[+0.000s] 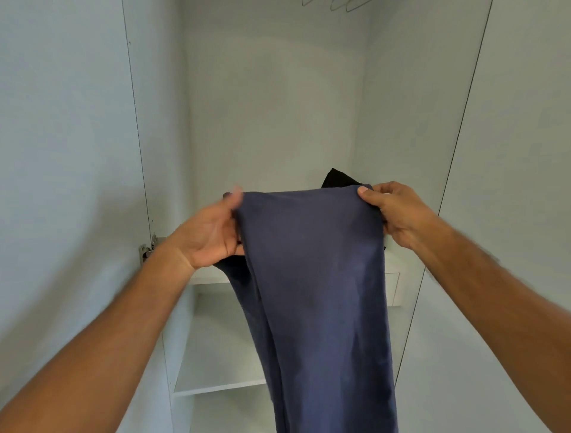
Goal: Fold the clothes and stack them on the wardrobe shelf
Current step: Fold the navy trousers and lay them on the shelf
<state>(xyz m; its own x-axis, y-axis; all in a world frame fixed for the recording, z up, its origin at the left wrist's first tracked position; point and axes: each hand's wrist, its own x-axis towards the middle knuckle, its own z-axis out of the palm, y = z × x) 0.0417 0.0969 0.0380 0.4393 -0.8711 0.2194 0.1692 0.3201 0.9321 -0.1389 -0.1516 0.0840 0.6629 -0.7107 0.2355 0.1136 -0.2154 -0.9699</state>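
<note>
A navy blue garment (318,278) hangs lengthwise in front of the open white wardrobe. My left hand (210,235) pinches its top left corner and my right hand (395,213) pinches its top right corner, so the top edge is stretched level between them. The cloth drops down past the bottom of the view. Behind it, a black garment (338,179) lies on the upper wardrobe shelf (207,279), mostly hidden by the blue cloth; a dark piece of it shows under my left hand.
A lower white shelf (216,367) sits below the upper one. The left door with a metal hinge (147,247) stands open; the right door (509,185) is open too. Wire hangers (336,3) hang at the top.
</note>
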